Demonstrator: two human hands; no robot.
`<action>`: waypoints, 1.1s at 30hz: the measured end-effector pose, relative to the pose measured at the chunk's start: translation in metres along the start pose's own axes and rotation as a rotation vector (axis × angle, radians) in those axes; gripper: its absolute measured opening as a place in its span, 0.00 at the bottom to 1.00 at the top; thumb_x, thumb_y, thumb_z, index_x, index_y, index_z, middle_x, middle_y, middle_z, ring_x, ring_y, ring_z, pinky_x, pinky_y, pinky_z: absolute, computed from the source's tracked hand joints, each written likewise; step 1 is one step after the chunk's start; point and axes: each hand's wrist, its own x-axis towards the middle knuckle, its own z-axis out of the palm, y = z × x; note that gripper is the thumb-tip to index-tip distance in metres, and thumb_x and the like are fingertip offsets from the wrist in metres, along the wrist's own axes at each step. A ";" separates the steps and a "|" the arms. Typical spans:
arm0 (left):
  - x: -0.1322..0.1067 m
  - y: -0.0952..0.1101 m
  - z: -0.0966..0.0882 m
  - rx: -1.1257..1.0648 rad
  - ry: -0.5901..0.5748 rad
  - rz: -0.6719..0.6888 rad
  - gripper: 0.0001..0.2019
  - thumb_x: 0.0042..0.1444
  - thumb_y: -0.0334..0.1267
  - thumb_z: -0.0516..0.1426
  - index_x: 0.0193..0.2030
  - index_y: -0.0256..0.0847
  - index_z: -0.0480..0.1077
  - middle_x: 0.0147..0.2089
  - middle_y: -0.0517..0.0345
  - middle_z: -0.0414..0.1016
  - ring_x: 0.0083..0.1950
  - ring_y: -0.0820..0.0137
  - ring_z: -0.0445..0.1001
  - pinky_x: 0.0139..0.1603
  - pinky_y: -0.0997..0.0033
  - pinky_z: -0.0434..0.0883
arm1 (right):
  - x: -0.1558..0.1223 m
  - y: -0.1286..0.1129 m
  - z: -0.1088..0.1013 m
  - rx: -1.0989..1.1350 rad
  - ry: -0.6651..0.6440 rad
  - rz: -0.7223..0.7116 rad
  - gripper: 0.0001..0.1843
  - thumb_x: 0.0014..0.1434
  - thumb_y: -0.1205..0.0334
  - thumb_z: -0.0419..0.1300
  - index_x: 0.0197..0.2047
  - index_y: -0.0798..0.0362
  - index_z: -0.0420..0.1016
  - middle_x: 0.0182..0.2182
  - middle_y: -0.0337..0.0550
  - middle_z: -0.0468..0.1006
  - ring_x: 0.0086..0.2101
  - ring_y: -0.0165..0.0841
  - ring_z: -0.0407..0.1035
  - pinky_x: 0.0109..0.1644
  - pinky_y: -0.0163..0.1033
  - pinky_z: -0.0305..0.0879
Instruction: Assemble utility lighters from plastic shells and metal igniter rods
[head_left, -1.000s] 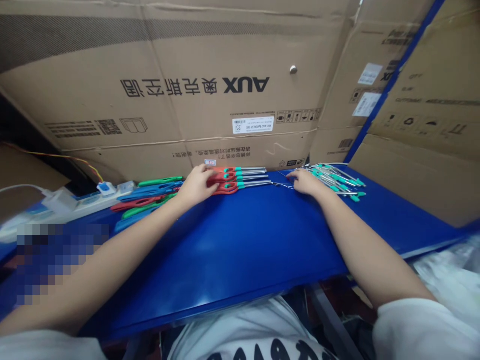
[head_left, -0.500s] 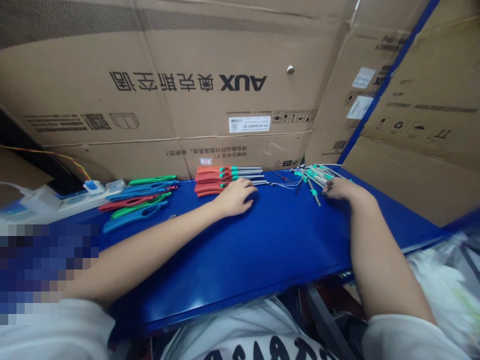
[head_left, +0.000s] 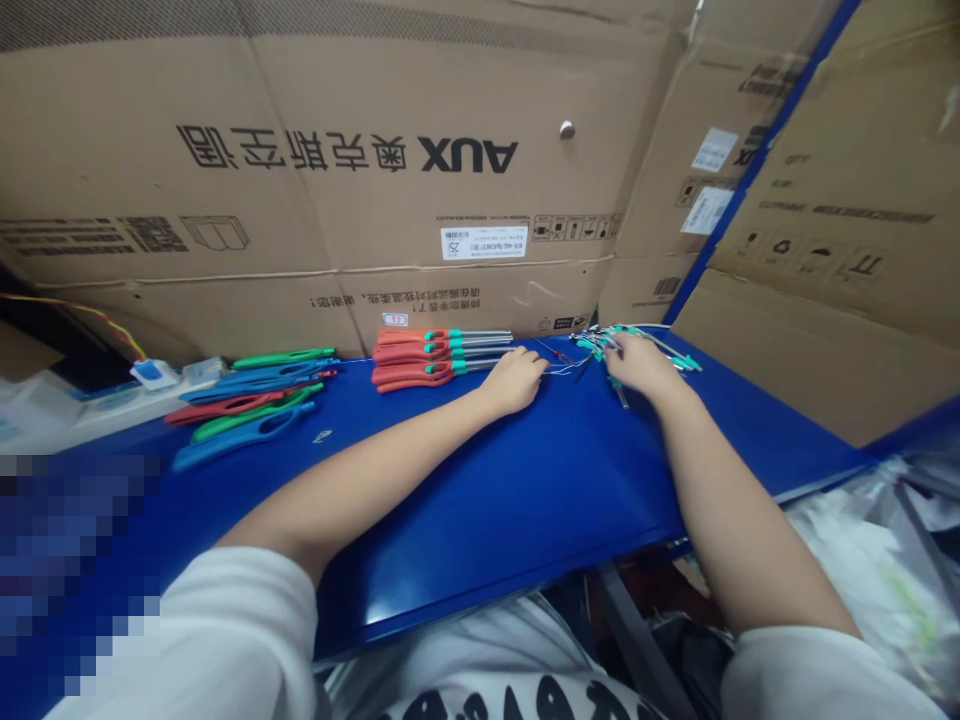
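Observation:
My left hand (head_left: 516,381) rests at the tube ends of a stack of red-handled lighters (head_left: 412,375) with green collars and thin metal tubes. Its fingers are curled; whatever lies in them is hidden. Thin white wires (head_left: 566,368) run on the table just to its right. My right hand (head_left: 637,365) reaches into a loose pile of metal lighter tubes with green ends (head_left: 679,358). Its fingers are pinched together among them, and what they grip cannot be made out. One tube (head_left: 622,396) points out of the pile towards me.
Blue, green and red lighter handles (head_left: 251,425) lie on the left of the blue table (head_left: 480,500), beside a white power strip (head_left: 112,400). Cardboard walls (head_left: 337,230) stand behind and at the right. A white plastic bag (head_left: 862,560) hangs lower right.
My left hand has slid right along the lighters to their tube ends, its fingers more curled. My right hand has moved left, deeper into the tube pile. The view has shifted slightly.

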 end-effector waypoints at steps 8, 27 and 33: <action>-0.030 0.014 -0.010 -0.131 -0.046 0.058 0.12 0.63 0.28 0.53 0.49 0.35 0.75 0.47 0.43 0.75 0.48 0.60 0.76 0.52 0.60 0.74 | -0.006 -0.029 0.011 -0.010 -0.088 0.057 0.16 0.64 0.57 0.56 0.47 0.57 0.79 0.48 0.63 0.81 0.47 0.52 0.76 0.47 0.48 0.72; -0.201 -0.013 -0.097 -0.290 -0.193 -0.220 0.15 0.61 0.39 0.56 0.54 0.48 0.76 0.48 0.54 0.78 0.44 0.63 0.78 0.45 0.66 0.76 | -0.043 -0.072 -0.006 0.444 -0.684 -0.792 0.16 0.57 0.51 0.65 0.42 0.55 0.79 0.35 0.40 0.73 0.35 0.32 0.65 0.40 0.36 0.61; -0.203 0.002 -0.103 -0.324 -0.072 -0.214 0.21 0.61 0.47 0.61 0.60 0.49 0.73 0.58 0.53 0.75 0.61 0.57 0.73 0.63 0.59 0.71 | -0.054 -0.104 -0.037 0.425 -0.543 -0.985 0.14 0.61 0.52 0.64 0.38 0.56 0.78 0.35 0.41 0.72 0.33 0.31 0.62 0.40 0.36 0.59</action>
